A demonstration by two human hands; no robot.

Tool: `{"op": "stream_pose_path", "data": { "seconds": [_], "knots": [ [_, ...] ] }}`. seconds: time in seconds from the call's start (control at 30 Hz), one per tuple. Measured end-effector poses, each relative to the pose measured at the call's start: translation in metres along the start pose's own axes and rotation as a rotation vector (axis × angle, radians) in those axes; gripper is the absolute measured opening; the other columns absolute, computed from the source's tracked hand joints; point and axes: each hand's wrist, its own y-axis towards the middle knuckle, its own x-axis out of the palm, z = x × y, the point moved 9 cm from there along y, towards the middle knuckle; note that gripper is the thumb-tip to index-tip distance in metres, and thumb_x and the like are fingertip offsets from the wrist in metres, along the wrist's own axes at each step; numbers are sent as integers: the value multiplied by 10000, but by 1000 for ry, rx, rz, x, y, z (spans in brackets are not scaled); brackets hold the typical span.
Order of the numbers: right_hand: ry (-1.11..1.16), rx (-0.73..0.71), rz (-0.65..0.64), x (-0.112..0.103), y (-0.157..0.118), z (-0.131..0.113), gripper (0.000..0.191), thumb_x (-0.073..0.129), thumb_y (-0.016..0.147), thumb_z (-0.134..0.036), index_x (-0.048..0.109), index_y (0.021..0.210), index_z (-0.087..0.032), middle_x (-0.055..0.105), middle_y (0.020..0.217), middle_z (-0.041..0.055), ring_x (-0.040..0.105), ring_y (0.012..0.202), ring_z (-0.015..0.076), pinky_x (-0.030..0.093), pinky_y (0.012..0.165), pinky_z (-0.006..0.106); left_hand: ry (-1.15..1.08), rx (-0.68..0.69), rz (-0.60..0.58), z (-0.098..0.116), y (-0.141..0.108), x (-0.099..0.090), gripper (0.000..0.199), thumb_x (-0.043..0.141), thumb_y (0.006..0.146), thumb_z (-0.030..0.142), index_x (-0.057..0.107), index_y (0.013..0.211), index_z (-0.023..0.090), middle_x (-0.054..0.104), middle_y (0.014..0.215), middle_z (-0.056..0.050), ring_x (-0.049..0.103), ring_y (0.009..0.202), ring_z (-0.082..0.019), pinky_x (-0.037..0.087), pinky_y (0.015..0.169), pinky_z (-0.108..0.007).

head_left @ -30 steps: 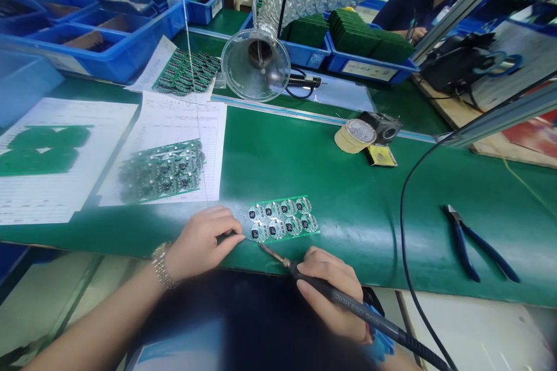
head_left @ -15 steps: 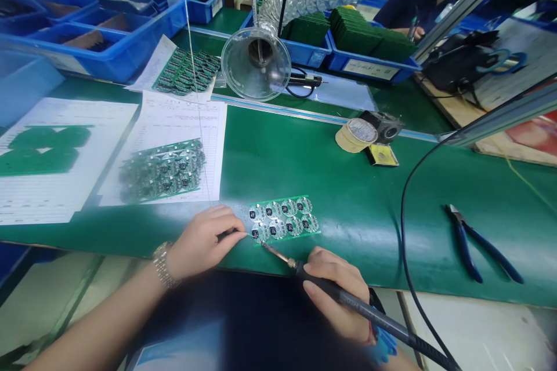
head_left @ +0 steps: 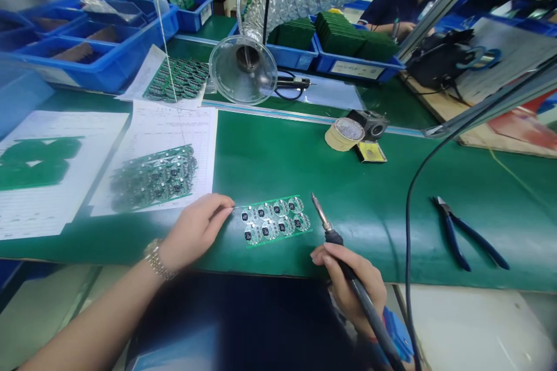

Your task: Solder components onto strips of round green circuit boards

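Note:
A green circuit board panel (head_left: 274,221) with several round white-and-black modules lies flat on the green mat (head_left: 270,162). My left hand (head_left: 195,231), wearing a gold wristwatch (head_left: 155,259), pinches a thin solder wire (head_left: 237,206) whose tip ends at the panel's left edge. My right hand (head_left: 352,284) grips a black soldering iron (head_left: 334,236) like a pen. Its metal tip (head_left: 317,210) points up and away, to the right of the panel, touching nothing.
Blue-handled side cutters (head_left: 461,235) lie at right, beside a black cable (head_left: 408,243). A tape roll (head_left: 346,133) sits at the back. Printed sheets (head_left: 152,179) with stacked boards lie at left. A fume hood (head_left: 242,69), blue trays (head_left: 100,46) and a co-worker's hand (head_left: 394,29) are beyond.
The soldering iron has lifted off the panel and swung up to the right. My left hand has drawn back slightly, with the solder wire still in its fingers.

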Motion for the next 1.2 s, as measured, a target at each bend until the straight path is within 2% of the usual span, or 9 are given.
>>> {"op": "stream_pose_path", "data": {
  "seconds": [0.13,0.3,0.53,0.8,1.0,1.13,1.2],
  "knots": [
    [-163,25,-94,9,-3,7,146,538,825,-123,569,942,-205,666,832,27,650,756,155,517,692,241,31,21,-105,4,13,15,158,355,894,249,481,824,186,586,1033,-67,531,996,-183,414,856,-364],
    [-228,-31,-167,20,-4,7,161,467,866,-126,545,988,-197,649,891,45,638,807,146,511,743,239,15,21,-150,5,16,24,168,344,895,255,458,792,187,570,1035,-73,508,1016,-186,410,862,-379],
    [-240,14,-248,31,-9,22,245,404,900,-168,493,1126,-205,606,995,82,607,869,175,501,745,279,-46,-37,-214,9,-2,30,190,335,906,284,490,844,194,580,974,-51,527,920,-174,416,833,-360],
    [-185,22,-271,38,18,26,184,400,911,-198,487,1072,-222,607,911,56,594,768,155,480,696,263,-57,-39,-281,24,-25,40,198,327,905,243,508,849,187,579,954,-55,521,912,-183,420,817,-358],
    [-164,13,-383,51,42,27,195,398,899,-175,478,1074,-210,587,874,49,563,750,149,455,691,249,-29,62,-370,48,-31,53,195,323,897,183,509,838,174,585,883,-60,530,855,-186,439,770,-355],
    [-157,5,-442,60,53,24,224,399,892,-145,468,1099,-199,579,863,40,550,735,141,442,683,245,25,138,-362,60,-29,55,185,334,887,158,512,836,175,586,844,-56,536,816,-177,459,732,-328],
    [-142,-10,-431,61,57,22,208,408,889,-143,478,1078,-192,579,851,36,550,721,133,441,670,237,53,224,-337,69,-29,52,183,349,877,147,516,810,180,590,804,-43,542,783,-158,462,768,-324]
  ]
}}
